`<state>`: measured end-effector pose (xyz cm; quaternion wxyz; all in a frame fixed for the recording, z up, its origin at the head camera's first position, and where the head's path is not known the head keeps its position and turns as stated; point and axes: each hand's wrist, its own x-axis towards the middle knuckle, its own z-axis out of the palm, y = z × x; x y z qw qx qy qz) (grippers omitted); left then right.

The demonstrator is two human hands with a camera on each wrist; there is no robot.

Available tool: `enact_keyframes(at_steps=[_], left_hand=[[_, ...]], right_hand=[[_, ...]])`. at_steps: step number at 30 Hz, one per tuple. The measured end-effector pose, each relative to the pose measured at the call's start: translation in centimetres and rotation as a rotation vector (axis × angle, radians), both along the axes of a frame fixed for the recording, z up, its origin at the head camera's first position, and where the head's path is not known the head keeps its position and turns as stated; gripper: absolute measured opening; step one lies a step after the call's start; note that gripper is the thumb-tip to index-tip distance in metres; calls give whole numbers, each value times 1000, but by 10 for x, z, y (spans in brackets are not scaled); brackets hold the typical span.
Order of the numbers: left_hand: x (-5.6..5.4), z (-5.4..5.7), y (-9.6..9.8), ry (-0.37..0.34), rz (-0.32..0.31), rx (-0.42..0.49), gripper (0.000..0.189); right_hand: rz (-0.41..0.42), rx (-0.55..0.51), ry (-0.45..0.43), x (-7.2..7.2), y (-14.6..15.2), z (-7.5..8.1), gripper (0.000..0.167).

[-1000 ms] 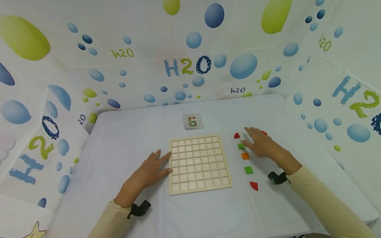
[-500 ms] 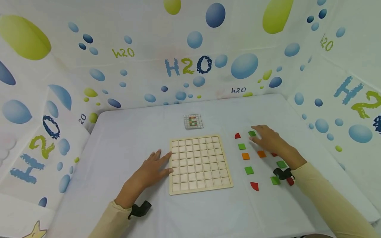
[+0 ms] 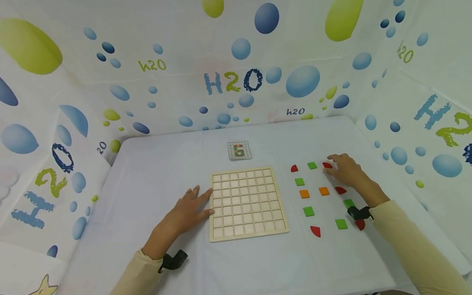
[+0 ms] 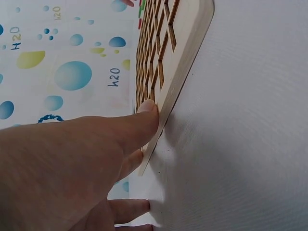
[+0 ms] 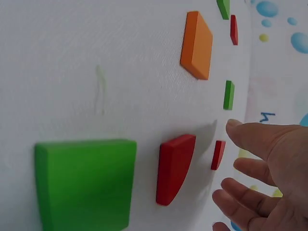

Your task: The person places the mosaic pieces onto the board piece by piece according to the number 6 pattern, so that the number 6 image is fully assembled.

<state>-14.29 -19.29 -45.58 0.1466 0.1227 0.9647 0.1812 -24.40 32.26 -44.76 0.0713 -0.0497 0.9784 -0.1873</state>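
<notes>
A pale wooden grid board [image 3: 249, 235] lies on the white-covered table in the head view. At its left edge rests my left hand [image 3: 189, 209], fingers spread; in the left wrist view the thumb [image 4: 148, 113] touches the rim. My right hand [image 3: 346, 169] is held low over the right side, thumb and fingers apart and nothing between them. Just by its fingertips lies a red quarter-round tile [image 3: 327, 165], which the right wrist view shows in front of the fingers. Left of that tile is a green square tile [image 3: 312, 165].
Several more tiles lie right of the board, among them an orange square [image 3: 324, 191], a green square [image 3: 341, 224] and a red quarter-round [image 3: 315, 231]. Behind the board lies a small grid card [image 3: 239, 150] with a coloured figure. A printed cloth wall [image 3: 177, 102] rises behind the table.
My right hand has moved to the right, past the green square tile to the red quarter-round one, uncovering tiles beneath it. The left hand has stayed at the board's edge.
</notes>
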Motion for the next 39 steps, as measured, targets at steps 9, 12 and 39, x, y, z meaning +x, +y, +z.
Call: enact_keyframes(at_steps=[9,12,39], left_hand=[[0,-2,-1,13,2,-5,72],[0,-2,0,15,5,-2,72],[1,-3,1,13,8,-11,72]], right_hand=[[-43,-1,0,0,8,-6,46],[-49,-3,4,0,9,-8,44],[-41,44,10,-8,8,-8,33]])
